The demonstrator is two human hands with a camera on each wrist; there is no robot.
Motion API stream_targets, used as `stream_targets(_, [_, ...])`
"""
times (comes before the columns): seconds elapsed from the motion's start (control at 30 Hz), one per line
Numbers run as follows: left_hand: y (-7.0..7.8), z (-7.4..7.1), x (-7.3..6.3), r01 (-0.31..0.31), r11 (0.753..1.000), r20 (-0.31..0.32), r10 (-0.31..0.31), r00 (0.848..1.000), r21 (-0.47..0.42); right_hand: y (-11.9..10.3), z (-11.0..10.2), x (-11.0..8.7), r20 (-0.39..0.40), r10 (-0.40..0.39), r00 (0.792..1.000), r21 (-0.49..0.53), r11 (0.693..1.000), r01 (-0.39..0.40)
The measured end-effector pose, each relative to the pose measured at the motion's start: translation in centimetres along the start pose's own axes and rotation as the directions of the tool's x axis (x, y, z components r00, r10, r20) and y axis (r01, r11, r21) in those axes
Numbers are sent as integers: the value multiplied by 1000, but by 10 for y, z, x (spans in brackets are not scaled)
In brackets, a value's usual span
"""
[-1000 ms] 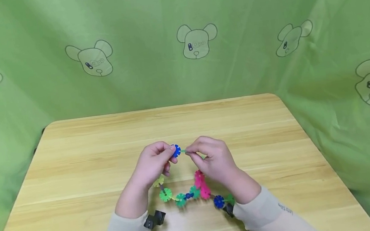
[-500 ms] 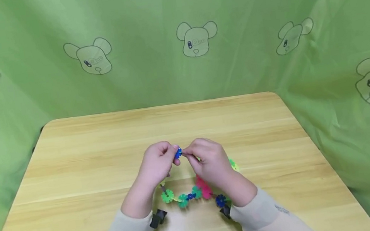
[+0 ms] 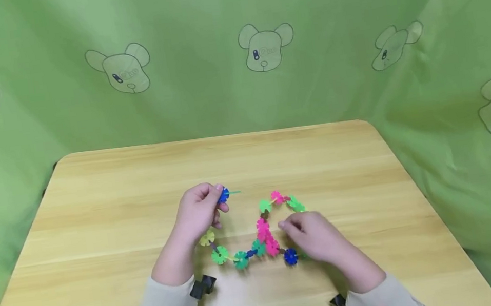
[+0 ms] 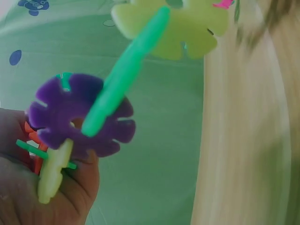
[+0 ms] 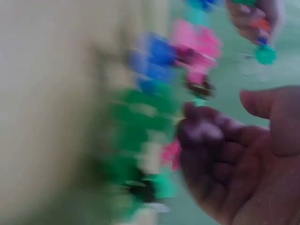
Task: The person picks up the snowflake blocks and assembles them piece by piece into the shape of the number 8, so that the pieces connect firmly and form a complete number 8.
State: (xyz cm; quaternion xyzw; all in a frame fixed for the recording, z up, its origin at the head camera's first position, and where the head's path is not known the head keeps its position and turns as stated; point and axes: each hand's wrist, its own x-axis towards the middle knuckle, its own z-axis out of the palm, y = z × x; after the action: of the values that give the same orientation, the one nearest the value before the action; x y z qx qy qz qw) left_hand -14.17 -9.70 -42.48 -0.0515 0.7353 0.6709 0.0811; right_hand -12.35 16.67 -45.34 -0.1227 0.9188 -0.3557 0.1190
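Note:
My left hand [image 3: 195,215] pinches a blue notched plastic disc [image 3: 224,195] between thumb and fingers. Slotted into that disc is a green disc [image 3: 234,192], seen edge-on and pointing right. From below the hand a chain of notched discs runs across the table, with a yellow disc [image 3: 207,237], pink discs [image 3: 263,229] and another blue disc [image 3: 290,256]. My right hand [image 3: 314,234] hovers over the chain's right part with nothing in it. The right wrist view has its thumb apart from the loosely bent fingers. A purple disc [image 4: 61,108] fills the left wrist view's middle.
The wooden table [image 3: 115,191] has rounded far corners. A green curtain [image 3: 201,102] with printed bear heads hangs behind and beside it. Small black wrist cameras [image 3: 203,286] sit at both cuffs. More discs of the chain curve beyond the right hand, including a pink one [image 3: 277,197].
My right hand has let go of the green disc and drawn back to the right and nearer me. The left hand, still holding the blue disc, has shifted slightly left.

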Motion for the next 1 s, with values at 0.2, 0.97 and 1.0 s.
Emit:
stream_targets(0.2, [-8, 12, 0, 4, 1000, 1, -4, 1000, -6, 15, 20, 6, 120, -41, 992, 168, 985, 20])
stream_targets(0.97, [-13, 3, 1, -126, 971, 232, 78, 970, 202, -25, 23, 20, -186, -192, 964, 27, 979, 201])
stream_targets(1.0, [-13, 3, 2, -125, 970, 232, 75, 970, 211, -25, 23, 20, -191, -202, 961, 20, 978, 210])
